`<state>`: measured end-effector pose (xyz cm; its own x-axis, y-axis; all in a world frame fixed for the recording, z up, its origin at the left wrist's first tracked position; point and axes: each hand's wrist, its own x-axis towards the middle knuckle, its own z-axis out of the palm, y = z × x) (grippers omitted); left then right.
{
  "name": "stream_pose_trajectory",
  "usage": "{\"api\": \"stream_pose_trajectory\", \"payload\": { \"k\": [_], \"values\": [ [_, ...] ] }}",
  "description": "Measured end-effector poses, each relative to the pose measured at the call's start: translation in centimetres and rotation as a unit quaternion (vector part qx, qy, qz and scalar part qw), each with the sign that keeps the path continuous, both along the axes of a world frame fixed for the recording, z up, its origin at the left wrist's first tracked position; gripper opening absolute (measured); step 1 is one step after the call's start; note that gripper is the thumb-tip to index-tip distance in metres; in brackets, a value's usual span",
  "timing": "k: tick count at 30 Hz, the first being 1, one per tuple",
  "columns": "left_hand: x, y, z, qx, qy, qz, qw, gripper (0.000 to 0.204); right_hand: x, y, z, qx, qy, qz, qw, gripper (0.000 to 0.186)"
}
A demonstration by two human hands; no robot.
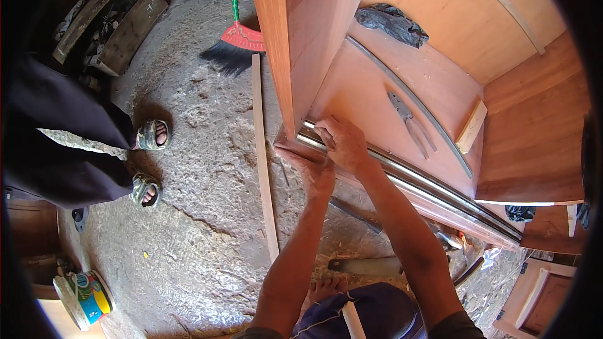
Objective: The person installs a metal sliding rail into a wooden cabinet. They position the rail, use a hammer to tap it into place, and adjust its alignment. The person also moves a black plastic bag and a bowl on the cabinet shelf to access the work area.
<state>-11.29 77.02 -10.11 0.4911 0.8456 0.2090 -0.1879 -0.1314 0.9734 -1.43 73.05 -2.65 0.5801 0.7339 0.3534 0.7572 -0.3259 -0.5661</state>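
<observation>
Rails (433, 191), two, shiny metal, side by side along the front edge of the cabinet (361, 97); near ends under and beside the hands, far ends running off to their right and toward the wearer. Right hand (344, 144) above the near end, fingers bent down onto the metal; pinching or only pressing, cannot tell. Left hand (315, 172) just beside it, lower, against the outer corner, fingertips partly hidden; firmness of grip cannot be told.

Step in hand, judged: lining up or seating the rail ends where they meet the upright panel (308, 31), just beyond both hands. Next move seems to call for left hand bracing the corner while right presses the end flush, then works down the length.

Right of the right hand, on the cabinet floor: pliers (411, 127), lying open, apart from the rails; beyond them a grey strip (419, 100), a wood block (471, 127) farther right. Black bag (392, 24) well beyond the hand.

Left of the left hand, on the ground: wood batten (264, 157); farther off, a broom (242, 41) and a bystander's sandalled feet (151, 135). Saw (367, 266) between the forearms, nearer the wearer.
</observation>
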Motion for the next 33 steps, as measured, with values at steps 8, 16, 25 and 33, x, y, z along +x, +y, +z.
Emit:
{"api": "stream_pose_trajectory", "payload": {
  "k": [8, 16, 25, 33],
  "values": [
    [0.0, -0.3, -0.3, -0.063, 0.052, 0.001, 0.997, 0.133, 0.4, -0.4, -0.3, 0.015, 0.043, 0.01, 0.999, 0.019],
    [0.0, -0.4, 0.2, -0.101, -0.008, -0.011, 0.995, 0.135, 0.2, -0.4, -0.5, 0.095, 0.062, -0.017, 0.993, 0.011],
    [-0.1, -0.2, -0.3, -0.079, 0.02, -0.013, 0.997, 0.133, 0.2, -0.4, -0.4, 0.061, 0.01, -0.009, 0.998, 0.014],
    [0.0, -0.1, -0.9, -0.037, 0.037, 0.005, 0.999, 0.135, 0.3, -0.4, -0.3, 0.059, 0.03, 0.012, 0.998, 0.02]
  ]
}}
